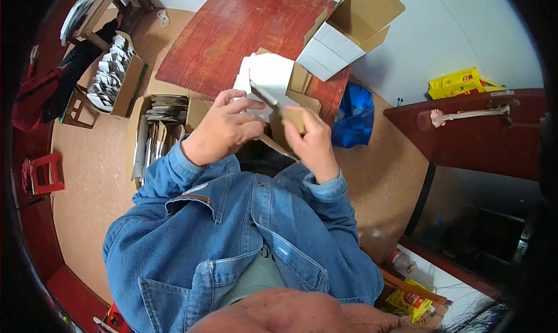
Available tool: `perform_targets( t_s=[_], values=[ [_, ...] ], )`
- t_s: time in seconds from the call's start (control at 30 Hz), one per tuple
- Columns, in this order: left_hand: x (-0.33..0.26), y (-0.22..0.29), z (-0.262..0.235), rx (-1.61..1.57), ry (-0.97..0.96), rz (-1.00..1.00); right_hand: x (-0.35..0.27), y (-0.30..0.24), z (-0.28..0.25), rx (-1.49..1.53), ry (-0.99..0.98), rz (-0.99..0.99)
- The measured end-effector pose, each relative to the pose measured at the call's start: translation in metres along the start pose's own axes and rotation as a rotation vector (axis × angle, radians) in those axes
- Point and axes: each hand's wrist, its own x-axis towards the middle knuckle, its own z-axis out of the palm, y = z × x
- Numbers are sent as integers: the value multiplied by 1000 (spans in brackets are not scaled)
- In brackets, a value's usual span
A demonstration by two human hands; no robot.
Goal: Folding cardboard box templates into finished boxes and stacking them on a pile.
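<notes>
In front of my chest, at the near edge of the red table [244,19], both hands grip a small cardboard box blank [293,119], white on one face and brown on the other, partly folded. My left hand [229,124] is closed on its left side with bent fingers. On the right side, my right hand [312,140] pinches a brown panel between thumb and fingers. The fingers cover much of the piece, so its full shape is hidden. Just beyond it lie flat white cardboard sheets [267,70] on the table.
A larger open carton [340,48], white outside and brown inside, stands at the table's right. On my left, a carton [138,141] holds many flat cardboard pieces; behind it another box [129,88] holds white folded pieces. A blue bag [353,115] hangs beside the table's right edge.
</notes>
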Motion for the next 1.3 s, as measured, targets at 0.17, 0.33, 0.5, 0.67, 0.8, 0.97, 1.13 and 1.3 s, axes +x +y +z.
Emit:
perform_targets(
  t_s=[0.17,0.33,0.5,0.67,0.8,0.97,1.13,1.3],
  values=[
    [-17,-8,6,-122,123,-259,6,30,16,47,260,144],
    [-23,-1,16,-12,142,-299,11,32,30,25,276,132],
    [-20,4,16,152,333,-435,18,39,39,44,326,83],
    [-20,-3,23,187,405,-502,18,41,43,101,356,60],
    [-16,2,28,238,412,-430,18,43,45,76,323,77],
    [-20,8,42,370,224,-245,21,44,45,10,327,48],
    [-20,7,47,372,188,-389,21,48,46,-19,315,20],
    [-17,5,45,362,144,-383,22,48,45,-116,252,30]
  ],
)
